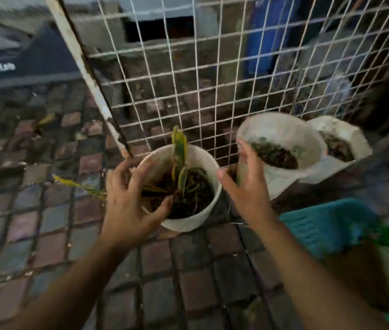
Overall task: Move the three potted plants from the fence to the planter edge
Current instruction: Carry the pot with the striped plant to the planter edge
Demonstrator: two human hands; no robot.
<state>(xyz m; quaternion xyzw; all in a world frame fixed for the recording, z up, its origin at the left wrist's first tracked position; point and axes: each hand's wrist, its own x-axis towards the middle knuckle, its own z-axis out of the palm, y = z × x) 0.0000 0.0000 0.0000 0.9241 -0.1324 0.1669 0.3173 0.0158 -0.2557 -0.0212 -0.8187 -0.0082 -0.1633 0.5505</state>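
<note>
A: Closest to you on the right sits a teal basket (326, 225), clear of the work. Both your forearms reach forward over the brick floor (45, 222) towards the nearest pot (188, 222).

B: Your left grip (129, 201) is at that pot's near-left rim, with the fingers spread and curled over the outside and the thumb over the soil. The blur hides whether you have pinched the rim yet, so I cannot tell if it is closed.

A: Your right grip (245, 189) is open, fingers straight and pointing up. It is just beside the pot's right wall, in the gap before the middle pot (284, 129). It holds nothing.

B: So I judge you are at the first pickup. All three pots stand along the foot of the wire fence (212, 79), the far pot (345, 129) rightmost and touching the middle one. None looks moved.

A: Next, bring the right palm onto the wall and settle the left on the rim before lifting. Mind the yellow-green leaves (179, 148); one droops over the left side, near your left fingers.

B: I cannot pick out the planter edge here, so you will need to look for it once the pot is up.
</note>
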